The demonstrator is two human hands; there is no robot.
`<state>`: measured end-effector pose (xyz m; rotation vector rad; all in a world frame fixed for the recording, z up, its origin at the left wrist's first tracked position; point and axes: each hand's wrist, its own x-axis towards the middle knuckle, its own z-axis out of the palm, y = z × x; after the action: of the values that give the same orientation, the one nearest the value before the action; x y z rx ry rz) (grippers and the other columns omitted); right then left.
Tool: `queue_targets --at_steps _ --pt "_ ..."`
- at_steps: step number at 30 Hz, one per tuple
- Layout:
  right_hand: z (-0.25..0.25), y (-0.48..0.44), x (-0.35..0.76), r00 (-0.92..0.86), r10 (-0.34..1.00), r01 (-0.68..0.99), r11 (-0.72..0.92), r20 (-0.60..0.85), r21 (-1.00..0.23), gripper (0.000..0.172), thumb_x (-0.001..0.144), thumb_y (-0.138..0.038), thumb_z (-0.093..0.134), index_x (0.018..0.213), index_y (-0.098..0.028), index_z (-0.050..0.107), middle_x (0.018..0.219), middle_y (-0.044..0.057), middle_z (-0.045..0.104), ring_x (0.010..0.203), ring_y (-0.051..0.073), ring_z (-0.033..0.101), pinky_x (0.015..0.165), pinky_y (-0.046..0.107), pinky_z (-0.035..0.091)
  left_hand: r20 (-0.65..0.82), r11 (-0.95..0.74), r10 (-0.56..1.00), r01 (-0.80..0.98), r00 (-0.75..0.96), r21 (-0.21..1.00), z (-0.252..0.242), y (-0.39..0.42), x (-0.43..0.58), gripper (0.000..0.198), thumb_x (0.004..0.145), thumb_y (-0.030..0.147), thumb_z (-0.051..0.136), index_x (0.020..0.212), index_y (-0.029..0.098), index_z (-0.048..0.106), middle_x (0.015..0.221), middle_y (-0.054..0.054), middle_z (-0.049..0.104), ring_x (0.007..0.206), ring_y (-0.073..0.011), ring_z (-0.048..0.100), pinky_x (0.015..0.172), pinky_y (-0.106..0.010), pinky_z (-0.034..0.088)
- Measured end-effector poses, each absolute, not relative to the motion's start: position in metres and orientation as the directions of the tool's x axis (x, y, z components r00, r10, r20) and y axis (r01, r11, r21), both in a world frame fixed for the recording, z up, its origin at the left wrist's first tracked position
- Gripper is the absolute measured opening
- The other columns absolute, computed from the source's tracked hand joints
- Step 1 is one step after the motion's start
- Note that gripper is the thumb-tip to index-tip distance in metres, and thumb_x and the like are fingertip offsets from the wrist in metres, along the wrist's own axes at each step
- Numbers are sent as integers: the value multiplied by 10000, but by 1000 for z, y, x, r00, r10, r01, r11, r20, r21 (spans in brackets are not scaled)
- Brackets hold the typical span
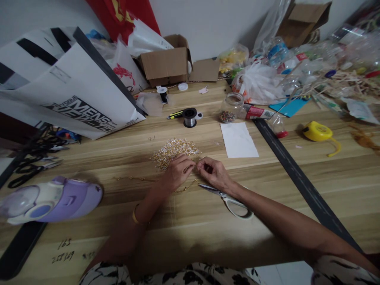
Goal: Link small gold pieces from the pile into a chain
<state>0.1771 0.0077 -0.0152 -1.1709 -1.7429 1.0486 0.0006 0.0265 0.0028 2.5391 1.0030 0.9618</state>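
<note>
My left hand [177,172] and my right hand [214,173] meet over the wooden table [267,206], fingers curled in a pinch. Between them runs a thin gold chain [185,187] that trails back to the left across the wood. Just beyond the hands lies a heap of small gold and silver links [175,152]. White-handled scissors [230,201] lie partly under my right wrist. What exactly each fingertip pinches is too small to make out.
A wire spool [190,117], a bead jar [230,107] and a white paper sheet [238,139] lie beyond. A long black ruler [299,178] crosses the right side, a yellow tape measure [319,132] past it. A purple device [50,200] sits left, bags and boxes behind.
</note>
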Motion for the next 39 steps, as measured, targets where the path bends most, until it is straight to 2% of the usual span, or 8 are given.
queue_targets --at_steps 5,23,39 --pt "-15 8 177 -289 946 303 235 146 -923 49 758 -175 529 733 -155 566 640 -8 538 568 98 468 527 200 363 487 -747 665 523 566 411 4 26 1 94 818 117 549 762 151 616 742 -42 627 740 -146 564 697 -280 467" --pt "-18 8 177 -303 942 302 238 144 -923 51 752 -169 517 730 -161 563 634 -13 531 557 98 464 525 202 359 474 -736 677 519 563 435 4 26 1 91 815 104 552 763 151 611 741 -43 626 728 -146 563 692 -279 464" --pt "-16 7 177 -294 944 314 245 152 -917 67 760 -186 528 718 -150 565 631 -13 524 560 95 459 530 201 353 463 -754 657 523 595 398 5 24 1 105 837 126 530 775 147 612 746 -42 604 743 -148 543 706 -278 460"
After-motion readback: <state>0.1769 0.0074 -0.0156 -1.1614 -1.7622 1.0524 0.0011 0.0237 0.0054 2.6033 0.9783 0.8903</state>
